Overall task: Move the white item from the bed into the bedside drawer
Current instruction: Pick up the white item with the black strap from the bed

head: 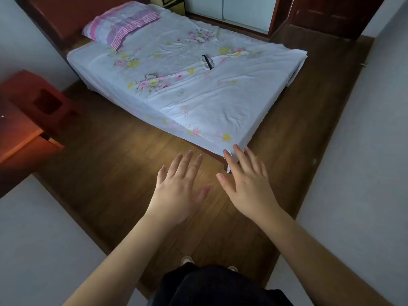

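A small white item with a black band lies near the middle of the bed, on a pale floral sheet. The reddish bedside cabinet stands at the left, beside the head of the bed; its dark recess faces the room. My left hand and my right hand are stretched out in front of me, palms down, fingers spread, holding nothing. Both hover over the floor near the bed's closest corner, far from the white item. The right fingertips overlap the sheet's corner in the view.
A pink striped pillow lies at the head of the bed. An orange-brown piece of furniture juts in at the left. Pale walls flank me on both sides. Wooden floor lies between me and the bed. A dark door stands at the far right.
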